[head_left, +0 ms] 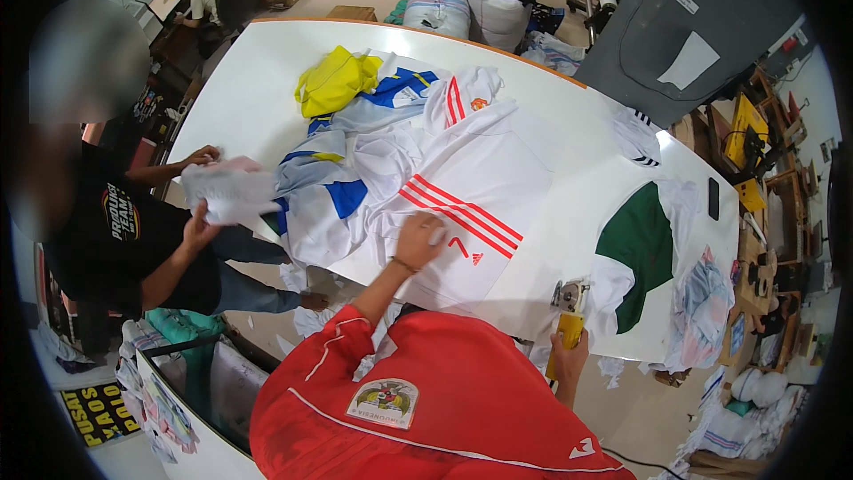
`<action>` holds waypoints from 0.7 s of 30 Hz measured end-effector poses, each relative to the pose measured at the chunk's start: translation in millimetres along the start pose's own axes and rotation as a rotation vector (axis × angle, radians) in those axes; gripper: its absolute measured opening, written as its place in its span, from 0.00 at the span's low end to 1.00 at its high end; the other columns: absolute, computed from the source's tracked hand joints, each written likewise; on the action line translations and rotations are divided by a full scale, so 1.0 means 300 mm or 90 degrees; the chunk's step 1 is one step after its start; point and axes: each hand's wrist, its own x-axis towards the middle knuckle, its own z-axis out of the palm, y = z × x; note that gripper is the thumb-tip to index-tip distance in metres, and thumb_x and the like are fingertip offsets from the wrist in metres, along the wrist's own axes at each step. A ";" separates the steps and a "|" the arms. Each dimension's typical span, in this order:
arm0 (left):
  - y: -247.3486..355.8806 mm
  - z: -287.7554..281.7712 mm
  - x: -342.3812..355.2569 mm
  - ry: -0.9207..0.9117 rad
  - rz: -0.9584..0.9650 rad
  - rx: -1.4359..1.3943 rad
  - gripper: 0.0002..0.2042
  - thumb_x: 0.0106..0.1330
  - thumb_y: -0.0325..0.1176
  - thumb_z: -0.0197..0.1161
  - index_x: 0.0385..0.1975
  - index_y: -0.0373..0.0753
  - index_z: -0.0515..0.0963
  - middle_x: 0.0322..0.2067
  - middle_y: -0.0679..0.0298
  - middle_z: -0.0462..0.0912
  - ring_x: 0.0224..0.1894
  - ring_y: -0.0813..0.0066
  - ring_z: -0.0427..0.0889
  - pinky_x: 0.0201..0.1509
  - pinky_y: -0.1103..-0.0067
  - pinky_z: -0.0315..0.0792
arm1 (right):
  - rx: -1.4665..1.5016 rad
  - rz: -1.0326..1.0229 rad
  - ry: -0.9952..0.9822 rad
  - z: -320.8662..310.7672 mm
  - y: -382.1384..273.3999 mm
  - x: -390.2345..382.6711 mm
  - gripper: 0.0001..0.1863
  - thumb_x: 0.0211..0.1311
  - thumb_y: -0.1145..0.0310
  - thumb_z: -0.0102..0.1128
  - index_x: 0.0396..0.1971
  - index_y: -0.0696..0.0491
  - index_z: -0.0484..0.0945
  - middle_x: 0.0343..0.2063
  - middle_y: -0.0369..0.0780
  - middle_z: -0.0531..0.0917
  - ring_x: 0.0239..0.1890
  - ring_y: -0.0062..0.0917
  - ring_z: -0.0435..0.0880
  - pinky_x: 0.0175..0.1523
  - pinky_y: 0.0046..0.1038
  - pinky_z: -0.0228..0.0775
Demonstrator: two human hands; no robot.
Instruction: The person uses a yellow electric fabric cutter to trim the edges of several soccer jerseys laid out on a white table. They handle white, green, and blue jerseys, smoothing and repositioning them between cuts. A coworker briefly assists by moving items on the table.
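My left hand (418, 244) is closed over a white jersey with red stripes (480, 147). A small white bit, perhaps cloth, shows at its fingers; I cannot make out what it is. At the table's near edge my right hand (571, 354) grips the yellow body of an electric fabric cutter (567, 329), its metal head pointing away from me. A green cloth piece (638, 253) lies just right of the cutter. Left of the striped jersey are a blue, white and grey garment (311, 173) and a yellow cloth (336, 82).
At the left a person in a black shirt (98, 231) holds a white printed piece (229, 192). The white table (240, 71) also bears a black phone (713, 199). Stuffed sacks (437, 7) stand beyond it; a cloth-filled bin (195, 409) stands at lower left.
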 end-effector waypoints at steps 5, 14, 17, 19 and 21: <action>0.256 0.156 -0.007 -0.241 0.070 -0.091 0.14 0.61 0.45 0.74 0.38 0.44 0.83 0.38 0.61 0.85 0.42 0.59 0.85 0.48 0.63 0.78 | 0.115 -0.067 -0.003 0.095 -0.049 0.135 0.30 0.54 0.69 0.77 0.55 0.60 0.75 0.39 0.43 0.84 0.39 0.30 0.85 0.44 0.32 0.80; 0.257 0.229 -0.104 -0.240 0.081 -0.026 0.13 0.62 0.41 0.72 0.42 0.43 0.82 0.42 0.60 0.82 0.48 0.56 0.82 0.53 0.62 0.76 | 0.157 -0.081 0.019 0.162 -0.155 0.605 0.21 0.56 0.65 0.78 0.44 0.57 0.79 0.30 0.38 0.84 0.27 0.23 0.81 0.35 0.30 0.76; 0.211 0.218 -0.147 -0.229 0.036 -0.048 0.08 0.63 0.34 0.69 0.39 0.42 0.82 0.39 0.59 0.83 0.45 0.56 0.83 0.51 0.62 0.76 | 0.163 -0.078 -0.017 0.148 -0.214 0.714 0.23 0.55 0.60 0.79 0.44 0.58 0.81 0.32 0.41 0.86 0.32 0.29 0.85 0.40 0.33 0.78; 0.222 0.211 -0.138 -0.188 0.018 -0.086 0.05 0.62 0.29 0.67 0.36 0.40 0.82 0.36 0.58 0.84 0.43 0.55 0.84 0.48 0.62 0.77 | 0.168 -0.064 -0.018 0.110 -0.248 0.806 0.25 0.54 0.57 0.79 0.44 0.59 0.83 0.32 0.42 0.87 0.34 0.30 0.86 0.42 0.34 0.78; 0.226 0.174 -0.122 -0.229 -0.008 -0.147 0.06 0.64 0.30 0.67 0.39 0.40 0.81 0.37 0.56 0.83 0.42 0.51 0.83 0.46 0.60 0.77 | 0.134 -0.062 0.003 0.073 -0.225 0.894 0.25 0.55 0.55 0.78 0.44 0.60 0.84 0.33 0.42 0.88 0.34 0.30 0.86 0.42 0.34 0.78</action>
